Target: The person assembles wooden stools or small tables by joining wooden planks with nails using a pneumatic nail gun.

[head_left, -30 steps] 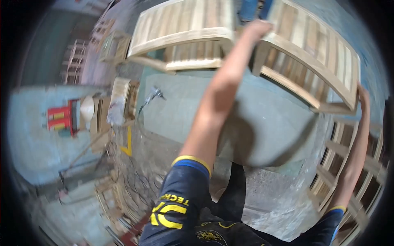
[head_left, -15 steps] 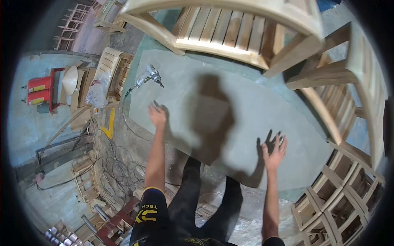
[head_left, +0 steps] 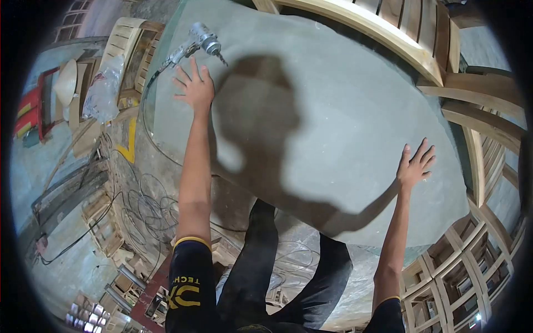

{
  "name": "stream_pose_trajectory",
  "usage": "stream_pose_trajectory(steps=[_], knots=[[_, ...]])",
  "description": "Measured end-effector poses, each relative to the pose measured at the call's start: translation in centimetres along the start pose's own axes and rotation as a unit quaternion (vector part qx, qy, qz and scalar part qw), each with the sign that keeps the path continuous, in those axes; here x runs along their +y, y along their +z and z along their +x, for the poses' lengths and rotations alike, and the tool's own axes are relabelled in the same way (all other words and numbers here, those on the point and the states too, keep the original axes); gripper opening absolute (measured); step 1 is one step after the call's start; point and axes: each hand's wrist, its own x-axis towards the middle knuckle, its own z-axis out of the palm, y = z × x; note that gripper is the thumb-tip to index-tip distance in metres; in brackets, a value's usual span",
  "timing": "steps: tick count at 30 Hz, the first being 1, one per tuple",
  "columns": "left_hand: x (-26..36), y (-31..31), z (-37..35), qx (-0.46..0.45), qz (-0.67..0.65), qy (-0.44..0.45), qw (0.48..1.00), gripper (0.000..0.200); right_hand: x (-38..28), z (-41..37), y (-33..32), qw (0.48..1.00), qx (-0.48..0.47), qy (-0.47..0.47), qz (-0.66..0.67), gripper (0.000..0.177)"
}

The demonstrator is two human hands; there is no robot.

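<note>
A broad grey-green work surface [head_left: 355, 122] spreads out in front of me. On its left part lies a metal-bodied power drill [head_left: 204, 40] with a bit, its handle pointing down and left toward a thin hose. My left hand [head_left: 195, 90] is open just below that drill, fingers spread and fingertips close to its handle. Over at the right side, my right hand [head_left: 415, 164] is open above the surface, fingers apart and nothing in them. The dark shadow of my head and arms falls across the middle.
Slatted wooden furniture [head_left: 383, 28] stands along the far edge, with more curved wooden frames [head_left: 477, 94] at the right. Stacked wooden frames [head_left: 461, 272] fill the lower right. At left are a plastic bag [head_left: 104, 91], a slatted wooden piece [head_left: 123, 41] and tangled hoses [head_left: 145, 202] on the floor.
Both hands have moved forward and farther apart, the left nearer the drill and the right outward. My view has shifted closer over the surface; the slatted furniture now sits higher and farther right.
</note>
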Motion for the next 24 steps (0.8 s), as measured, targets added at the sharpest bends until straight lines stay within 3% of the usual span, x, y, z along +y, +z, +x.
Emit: stream_pose_trajectory(steps=[3,6,8,10,11,13,14,15,18,21,22,23,24], knots=[[-0.1,0.1,-0.9,0.028,-0.012,0.023,0.999,0.057,0.4,-0.5,-0.3,1.000,0.005,0.000,0.009,0.069],[0.2,1.2,-6.2,0.118,-0.031,0.102,0.987,0.059,1.4,-1.5,-0.1,1.000,0.007,0.008,0.017,0.068],[4.2,-1.5,-14.0,0.080,0.011,0.155,0.985,0.061,1.8,-1.7,0.2,1.000,0.012,0.010,0.013,0.069],[8.2,-4.7,-23.1,-0.049,-0.035,0.260,0.964,0.064,1.9,-1.8,0.3,1.000,0.014,0.010,0.012,0.069],[9.1,-2.8,-29.6,-0.124,-0.158,0.305,0.931,0.062,1.8,-1.8,0.4,1.000,0.014,0.011,0.010,0.069],[10.9,-5.6,-41.7,-0.231,-0.270,0.441,0.824,0.052,1.9,-1.9,0.4,1.000,0.011,0.009,0.008,0.069],[10.9,-5.3,-48.0,-0.439,-0.444,0.358,0.694,0.049,2.0,-1.8,0.3,1.000,0.010,0.009,0.007,0.069],[9.2,-4.6,-55.6,-0.381,-0.512,0.435,0.636,0.038,2.2,-1.8,0.3,1.000,0.004,0.008,-0.002,0.069],[6.5,-2.6,-68.8,-0.578,-0.368,0.444,0.578,0.017,3.2,-1.5,0.5,1.000,-0.012,-0.001,-0.007,0.070],[10.8,-10.1,-56.2,-0.564,-0.322,0.347,0.677,0.016,5.2,-2.7,-1.7,0.996,-0.072,-0.044,0.022,0.071],[11.0,-12.4,-52.6,-0.552,-0.340,0.291,0.704,0.016,7.6,-3.7,-0.8,0.988,-0.032,-0.129,0.082,0.069],[10.4,-11.7,-50.6,-0.447,-0.393,0.375,0.710,0.017,9.9,-5.1,0.3,0.956,0.004,-0.245,0.160,0.061],[9.2,-13.9,-46.3,-0.507,-0.337,0.352,0.712,0.018,11.1,-7.5,-1.3,0.948,-0.138,-0.167,0.232,0.046]])
